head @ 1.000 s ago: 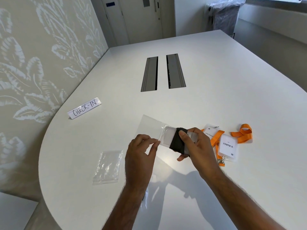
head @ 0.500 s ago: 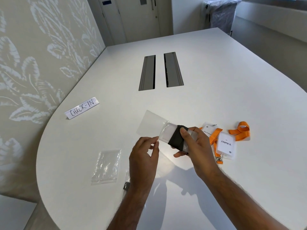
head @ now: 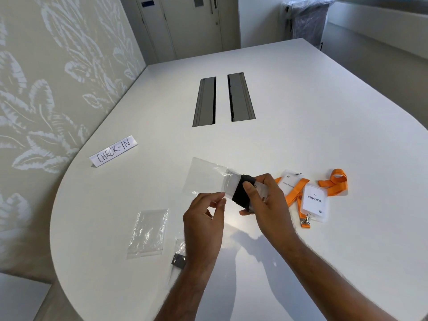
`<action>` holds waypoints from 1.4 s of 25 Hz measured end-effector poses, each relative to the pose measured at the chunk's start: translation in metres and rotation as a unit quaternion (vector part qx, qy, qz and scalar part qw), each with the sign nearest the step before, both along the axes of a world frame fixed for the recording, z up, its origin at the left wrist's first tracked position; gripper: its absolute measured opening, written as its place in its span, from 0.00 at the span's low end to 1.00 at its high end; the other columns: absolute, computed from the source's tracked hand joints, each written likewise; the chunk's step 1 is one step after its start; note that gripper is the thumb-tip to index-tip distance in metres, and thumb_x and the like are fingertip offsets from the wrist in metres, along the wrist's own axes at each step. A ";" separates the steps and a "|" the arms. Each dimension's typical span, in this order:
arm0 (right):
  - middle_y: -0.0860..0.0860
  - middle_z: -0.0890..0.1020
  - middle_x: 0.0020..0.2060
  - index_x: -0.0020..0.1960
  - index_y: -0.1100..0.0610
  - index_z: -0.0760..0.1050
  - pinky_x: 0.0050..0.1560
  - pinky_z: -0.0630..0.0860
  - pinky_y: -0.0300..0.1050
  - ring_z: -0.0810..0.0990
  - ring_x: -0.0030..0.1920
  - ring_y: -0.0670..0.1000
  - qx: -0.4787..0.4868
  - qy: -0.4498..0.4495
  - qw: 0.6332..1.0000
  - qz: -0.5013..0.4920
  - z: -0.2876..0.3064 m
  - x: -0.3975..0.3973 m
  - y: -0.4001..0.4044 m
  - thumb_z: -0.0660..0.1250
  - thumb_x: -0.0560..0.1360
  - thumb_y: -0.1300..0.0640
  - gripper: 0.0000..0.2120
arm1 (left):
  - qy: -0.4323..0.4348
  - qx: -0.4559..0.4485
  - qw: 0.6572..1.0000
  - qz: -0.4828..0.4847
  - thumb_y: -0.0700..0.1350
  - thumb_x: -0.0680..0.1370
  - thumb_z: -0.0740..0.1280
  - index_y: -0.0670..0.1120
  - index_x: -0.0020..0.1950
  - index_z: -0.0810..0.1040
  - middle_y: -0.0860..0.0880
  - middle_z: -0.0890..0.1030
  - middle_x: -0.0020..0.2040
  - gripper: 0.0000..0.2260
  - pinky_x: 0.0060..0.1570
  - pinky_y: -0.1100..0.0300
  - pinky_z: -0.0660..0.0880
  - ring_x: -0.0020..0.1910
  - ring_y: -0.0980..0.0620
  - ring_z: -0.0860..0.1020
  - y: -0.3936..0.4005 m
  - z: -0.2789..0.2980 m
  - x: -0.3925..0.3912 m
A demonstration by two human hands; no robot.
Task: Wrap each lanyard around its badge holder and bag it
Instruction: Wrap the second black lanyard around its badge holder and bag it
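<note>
Overhead, white table with two cable slots, patterned wall.

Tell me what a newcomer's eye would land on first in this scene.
First, the two hands at centre: the right hand grips a badge holder wrapped in a black lanyard, its end inside a clear bag whose mouth the left hand pinches. Next, the bright orange lanyards lying with two badge holders on the white table to the right. Then the handwritten CHECK-IN sign on the left.
</note>
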State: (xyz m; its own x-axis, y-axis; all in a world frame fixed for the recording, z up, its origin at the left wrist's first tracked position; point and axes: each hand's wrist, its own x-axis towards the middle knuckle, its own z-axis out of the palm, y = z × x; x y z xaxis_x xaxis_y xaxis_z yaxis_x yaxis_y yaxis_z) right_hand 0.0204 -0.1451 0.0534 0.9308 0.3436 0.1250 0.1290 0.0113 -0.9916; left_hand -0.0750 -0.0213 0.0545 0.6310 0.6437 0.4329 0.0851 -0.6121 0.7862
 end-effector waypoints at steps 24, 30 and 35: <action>0.56 0.87 0.53 0.56 0.52 0.84 0.57 0.86 0.62 0.86 0.58 0.61 0.141 0.150 0.979 -0.001 0.001 -0.004 0.007 0.73 0.77 0.44 0.14 | -0.030 0.109 0.993 -0.029 0.37 0.79 0.74 0.46 0.58 0.84 0.53 0.85 0.50 0.10 0.52 0.62 0.80 0.49 0.54 0.82 -0.015 -0.002 -0.001; 0.45 0.90 0.52 0.56 0.43 0.87 0.53 0.85 0.42 0.88 0.55 0.48 0.112 0.062 0.991 0.048 0.002 -0.006 0.006 0.73 0.81 0.55 0.09 | -0.038 0.149 0.988 -0.025 0.37 0.78 0.76 0.46 0.58 0.85 0.53 0.86 0.53 0.10 0.56 0.62 0.80 0.52 0.53 0.82 -0.011 0.003 0.001; 0.53 0.90 0.50 0.56 0.52 0.88 0.55 0.85 0.50 0.88 0.51 0.53 0.152 0.108 0.981 0.058 0.002 0.000 0.006 0.74 0.79 0.54 0.07 | -0.016 0.170 0.985 -0.037 0.37 0.77 0.77 0.44 0.59 0.84 0.50 0.86 0.53 0.11 0.54 0.59 0.82 0.53 0.52 0.82 -0.014 -0.005 -0.003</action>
State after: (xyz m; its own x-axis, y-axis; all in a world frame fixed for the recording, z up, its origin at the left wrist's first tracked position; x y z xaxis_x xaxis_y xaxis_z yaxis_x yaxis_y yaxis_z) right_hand 0.0203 -0.1394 0.0555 0.9040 0.4253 0.0426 -0.1025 0.3124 -0.9444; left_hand -0.0785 -0.0355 0.0496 0.6526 0.4115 0.6362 0.0092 -0.8439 0.5365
